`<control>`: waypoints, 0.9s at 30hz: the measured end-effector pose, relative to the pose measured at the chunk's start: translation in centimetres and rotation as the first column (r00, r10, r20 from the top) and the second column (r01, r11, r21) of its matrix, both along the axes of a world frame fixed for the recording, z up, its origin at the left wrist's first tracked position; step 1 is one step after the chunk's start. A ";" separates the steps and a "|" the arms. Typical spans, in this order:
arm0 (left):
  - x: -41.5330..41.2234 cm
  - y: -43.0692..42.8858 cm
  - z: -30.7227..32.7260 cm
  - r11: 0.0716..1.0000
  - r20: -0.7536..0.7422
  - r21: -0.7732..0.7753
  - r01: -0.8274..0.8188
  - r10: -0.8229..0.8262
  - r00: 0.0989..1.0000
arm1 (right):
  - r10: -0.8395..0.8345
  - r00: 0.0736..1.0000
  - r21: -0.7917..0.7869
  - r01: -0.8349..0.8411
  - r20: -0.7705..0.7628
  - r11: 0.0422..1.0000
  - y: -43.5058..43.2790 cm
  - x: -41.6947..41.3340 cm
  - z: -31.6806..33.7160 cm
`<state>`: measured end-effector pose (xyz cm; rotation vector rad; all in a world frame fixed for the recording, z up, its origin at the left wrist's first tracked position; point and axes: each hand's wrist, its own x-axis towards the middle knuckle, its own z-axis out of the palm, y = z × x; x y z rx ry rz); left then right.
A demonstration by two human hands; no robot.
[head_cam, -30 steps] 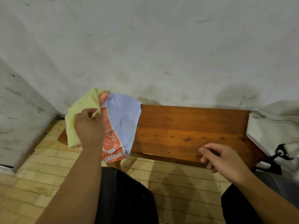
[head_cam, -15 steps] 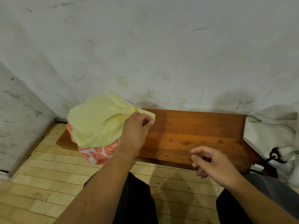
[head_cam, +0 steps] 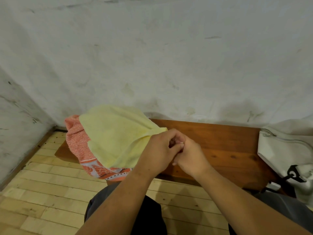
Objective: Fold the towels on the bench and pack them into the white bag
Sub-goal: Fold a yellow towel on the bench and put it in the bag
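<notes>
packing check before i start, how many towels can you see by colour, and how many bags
yellow towel: 1
orange patterned towel: 1
white bag: 1
total: 3
Any towel lying under these two is hidden.

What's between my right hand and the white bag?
Only bare bench wood lies between the right hand and the white bag, shown in the head view.

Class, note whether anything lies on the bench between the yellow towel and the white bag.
Nothing visible. Only the left hand and right hand, meeting at the towel corner, are over the bench; bare wood runs on to the bag.
</notes>
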<state>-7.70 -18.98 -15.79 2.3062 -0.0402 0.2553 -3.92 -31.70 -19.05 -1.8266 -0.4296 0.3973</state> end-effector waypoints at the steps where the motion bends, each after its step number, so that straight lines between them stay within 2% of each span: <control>1: -0.1 0.2 0.1 1.000 0.004 -0.018 0.003 -0.003 1.000 | -0.009 1.000 0.009 0.009 -0.001 1.000 0.6 0.2 0.0; 4: -0.3 2.0 0.7 0.993 0.081 -0.008 -0.116 0.116 0.990 | -0.015 1.000 -0.027 0.016 0.020 1.000 1.4 0.1 0.6; 7: 0.1 5.5 0.3 0.906 0.188 0.011 -0.423 0.413 0.891 | -0.029 0.999 -0.043 0.030 0.021 0.999 0.5 -0.3 1.0; 10: 0.1 8.4 -0.7 0.792 0.096 0.081 -0.605 0.598 0.796 | -0.118 0.993 -0.013 0.118 -0.017 0.993 -1.5 -0.4 0.9; 13: -0.2 9.0 -1.7 0.784 -0.005 0.195 -0.589 0.601 0.799 | -0.260 0.964 -0.027 0.259 -0.061 0.966 -3.7 -0.6 0.5; 18: 0.1 7.5 -2.2 0.832 -0.056 0.300 -0.466 0.503 0.862 | -0.451 0.881 -0.021 0.453 -0.143 0.891 -7.0 -0.9 -0.1; 20: 0.4 6.7 -2.5 0.858 -0.135 0.326 -0.396 0.457 0.879 | -0.468 0.873 -0.073 0.462 -0.140 0.884 -8.2 -0.9 -0.6; 23: 1.2 6.1 -3.1 0.836 -0.247 0.406 -0.369 0.490 0.836 | -0.468 0.881 -0.208 0.444 -0.078 0.871 -9.8 -0.8 -1.3; 25: 1.5 5.9 -3.4 0.791 -0.256 0.501 -0.351 0.523 0.813 | -0.494 0.867 -0.276 0.458 -0.074 0.845 -10.8 -0.7 -1.4; 27: 1.6 5.4 -3.5 0.753 -0.225 0.577 -0.317 0.519 0.825 | -0.503 0.853 -0.297 0.448 -0.139 0.843 -11.6 -0.5 -1.4</control>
